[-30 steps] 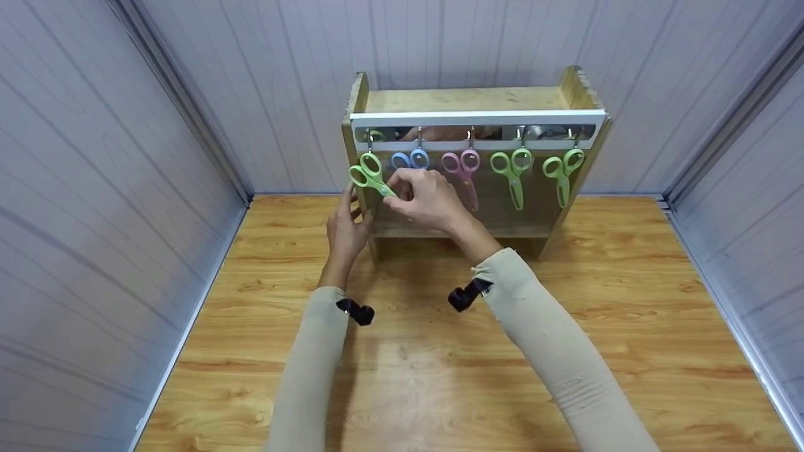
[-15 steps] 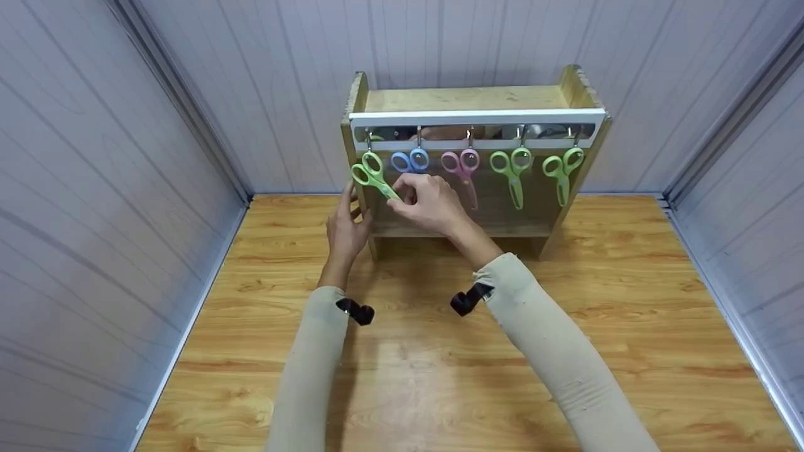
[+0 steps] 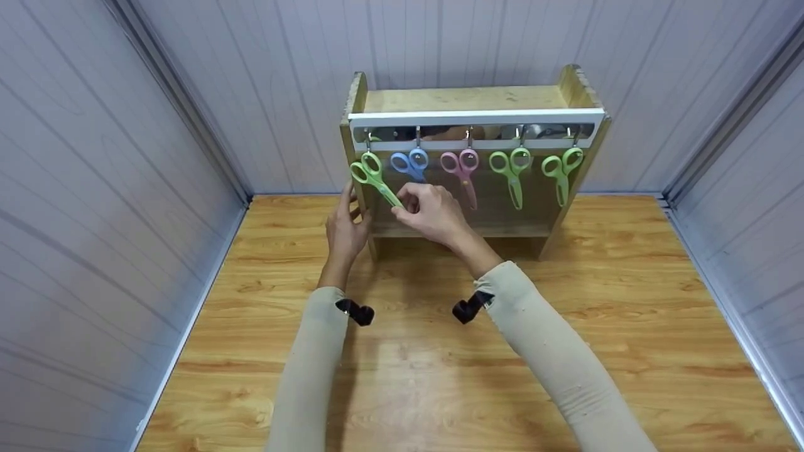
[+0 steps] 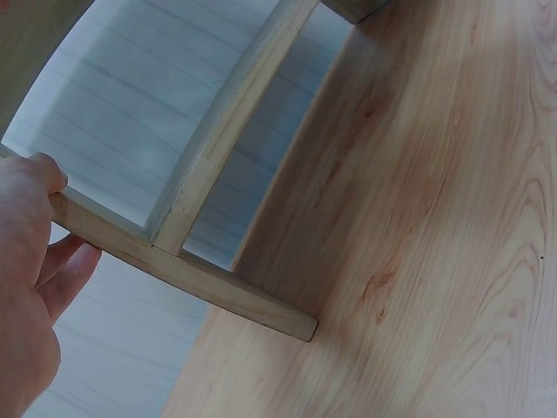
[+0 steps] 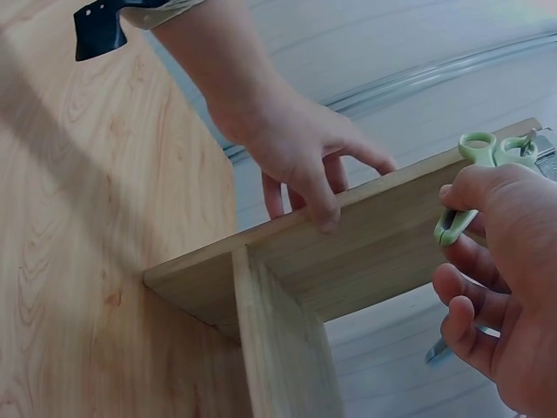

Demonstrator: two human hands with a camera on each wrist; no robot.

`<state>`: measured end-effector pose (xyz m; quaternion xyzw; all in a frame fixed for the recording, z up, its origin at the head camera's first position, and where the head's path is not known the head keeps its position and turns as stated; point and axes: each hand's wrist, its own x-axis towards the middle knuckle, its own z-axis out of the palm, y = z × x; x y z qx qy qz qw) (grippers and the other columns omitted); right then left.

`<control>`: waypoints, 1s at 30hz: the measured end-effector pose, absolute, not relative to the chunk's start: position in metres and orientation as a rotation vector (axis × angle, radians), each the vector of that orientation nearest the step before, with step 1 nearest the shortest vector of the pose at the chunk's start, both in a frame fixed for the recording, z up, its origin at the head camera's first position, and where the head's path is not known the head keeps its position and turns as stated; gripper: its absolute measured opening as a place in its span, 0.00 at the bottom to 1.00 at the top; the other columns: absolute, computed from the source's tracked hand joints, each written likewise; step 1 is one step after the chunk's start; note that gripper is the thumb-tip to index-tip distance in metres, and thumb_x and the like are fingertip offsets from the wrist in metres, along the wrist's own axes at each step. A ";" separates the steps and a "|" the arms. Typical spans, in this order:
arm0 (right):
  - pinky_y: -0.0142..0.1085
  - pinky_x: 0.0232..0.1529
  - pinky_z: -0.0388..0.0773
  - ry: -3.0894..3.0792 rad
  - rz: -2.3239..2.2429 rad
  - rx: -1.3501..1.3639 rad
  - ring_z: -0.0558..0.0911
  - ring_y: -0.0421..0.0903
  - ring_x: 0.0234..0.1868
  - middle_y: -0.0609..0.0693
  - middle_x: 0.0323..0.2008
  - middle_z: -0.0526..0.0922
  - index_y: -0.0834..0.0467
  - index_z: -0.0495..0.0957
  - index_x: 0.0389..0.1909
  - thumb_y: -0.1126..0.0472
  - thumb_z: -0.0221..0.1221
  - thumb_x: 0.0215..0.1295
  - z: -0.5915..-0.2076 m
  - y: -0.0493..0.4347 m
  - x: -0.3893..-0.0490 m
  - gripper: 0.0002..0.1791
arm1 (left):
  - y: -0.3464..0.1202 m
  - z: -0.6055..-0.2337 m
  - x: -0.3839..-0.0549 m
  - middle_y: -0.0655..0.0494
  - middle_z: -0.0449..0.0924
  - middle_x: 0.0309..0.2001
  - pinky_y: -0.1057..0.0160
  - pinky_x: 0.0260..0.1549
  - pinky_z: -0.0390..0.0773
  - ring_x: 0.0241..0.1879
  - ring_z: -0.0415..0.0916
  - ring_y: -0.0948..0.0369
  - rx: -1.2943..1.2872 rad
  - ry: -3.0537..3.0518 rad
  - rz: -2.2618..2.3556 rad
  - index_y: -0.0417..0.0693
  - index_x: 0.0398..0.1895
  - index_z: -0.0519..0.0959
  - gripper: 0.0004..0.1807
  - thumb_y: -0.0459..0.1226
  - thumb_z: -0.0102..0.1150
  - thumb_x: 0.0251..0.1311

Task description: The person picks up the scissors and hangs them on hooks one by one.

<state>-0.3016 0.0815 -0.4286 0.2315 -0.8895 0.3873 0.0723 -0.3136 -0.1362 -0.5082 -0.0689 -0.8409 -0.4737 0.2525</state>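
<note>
Leftmost on the hook rail, a pair of light-green scissors [image 3: 375,179] hangs by one handle loop, its blades slanting down to the right. My right hand [image 3: 434,215] pinches those scissors near the blade tips between thumb and fingers; the right wrist view also shows this green pair [image 5: 477,178] at my thumb. My left hand [image 3: 347,231] grips the left side panel of a wooden rack [image 3: 465,97]. In the left wrist view, thumb and fingers lie on either side of that side panel [image 4: 218,287].
Hooks on the white-edged rail [image 3: 477,117] also hold blue scissors [image 3: 402,162], pink scissors [image 3: 465,171] and two more green pairs, the nearer one [image 3: 515,182] beside the pink. The rack stands on a wood-grain floor [image 3: 408,351] between pale panel walls [image 3: 282,94].
My right hand has slid down and slightly right along the green scissors, so more of their blades shows. More of the blue scissors is visible. My left hand stays put.
</note>
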 end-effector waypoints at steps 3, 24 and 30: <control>0.32 0.32 0.70 -2.659 1.181 0.699 0.79 0.39 0.31 0.44 0.29 0.86 0.54 0.89 0.44 0.53 0.70 0.71 -0.425 0.082 -0.293 0.09 | -0.136 -0.508 -0.313 0.30 0.87 0.66 0.39 0.62 0.93 0.64 0.89 0.34 -0.187 -2.287 -1.304 0.39 0.83 0.70 0.38 0.26 0.67 0.70; 0.36 0.33 0.74 -2.726 1.169 0.605 0.84 0.47 0.34 0.54 0.35 0.92 0.58 0.90 0.52 0.52 0.70 0.78 -0.438 0.074 -0.283 0.14 | -0.136 -0.508 -0.314 0.30 0.86 0.67 0.36 0.64 0.91 0.68 0.86 0.34 -0.182 -2.291 -1.335 0.40 0.84 0.70 0.38 0.25 0.66 0.71; 0.34 0.32 0.71 -2.737 1.165 0.583 0.84 0.46 0.33 0.54 0.34 0.92 0.57 0.90 0.54 0.51 0.70 0.78 -0.439 0.070 -0.280 0.15 | -0.136 -0.508 -0.314 0.29 0.86 0.67 0.34 0.64 0.91 0.67 0.87 0.33 -0.191 -2.283 -1.335 0.39 0.84 0.69 0.38 0.24 0.66 0.71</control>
